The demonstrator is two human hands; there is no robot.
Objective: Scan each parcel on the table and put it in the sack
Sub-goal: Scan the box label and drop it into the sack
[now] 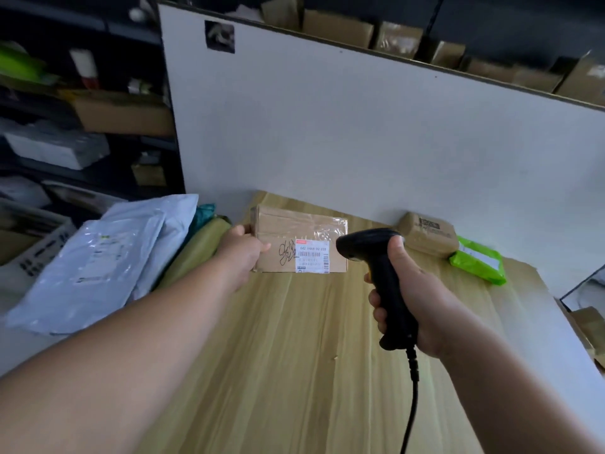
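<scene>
1. My left hand point(244, 253) pinches the left short edge of the flat brown cardboard parcel point(301, 231), thumb on its face, holding it tilted up above the pale wood-grain table point(294, 355).
2. My right hand point(412, 303) is wrapped round the black plastic pistol-grip scanner point(376, 270), its cable hanging from the butt.
3. The key relation: the white printed label point(312, 257) sits just left of the scanner's nose, at the parcel's lower right corner. The parcel's long axis runs left to right between my hands, and the right hand is nearer the label.
4. The cardboard looks matte and stiff, with glossy clear tape above the label.
5. Beyond my right hand, a small brown tape-wrapped parcel point(429, 235) and a soft bright green plastic mailer point(478, 260) wait on the table.
6. I cannot pick out the sack with any certainty.
</scene>
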